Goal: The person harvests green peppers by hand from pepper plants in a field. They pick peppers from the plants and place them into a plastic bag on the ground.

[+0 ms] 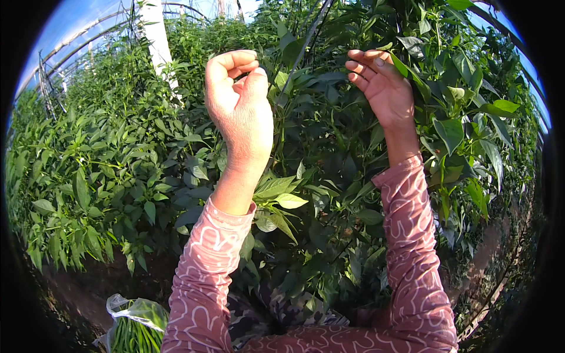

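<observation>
My left hand (242, 103) is raised in front of the pepper plants (326, 132), its fingers loosely curled. A small gap shows between its thumb and index finger, and I see nothing held there. Off to the right, my right hand (382, 86) is half curled with the palm partly turned toward me, and nothing shows in it. Broad leaves (412, 75) lie close against its outer side. Between the two hands a grey string (309, 37) runs down at a slant into the foliage. Just below my left wrist are pale, sunlit pepper leaves (282, 194).
A clear plastic bag (137, 315) of long green peppers (134, 337) stands on the ground at lower left. A white post (156, 39) rises among the plants. Curved greenhouse hoops (88, 31) arch behind. Dense foliage flanks both arms, with bare soil (88, 282) along the row.
</observation>
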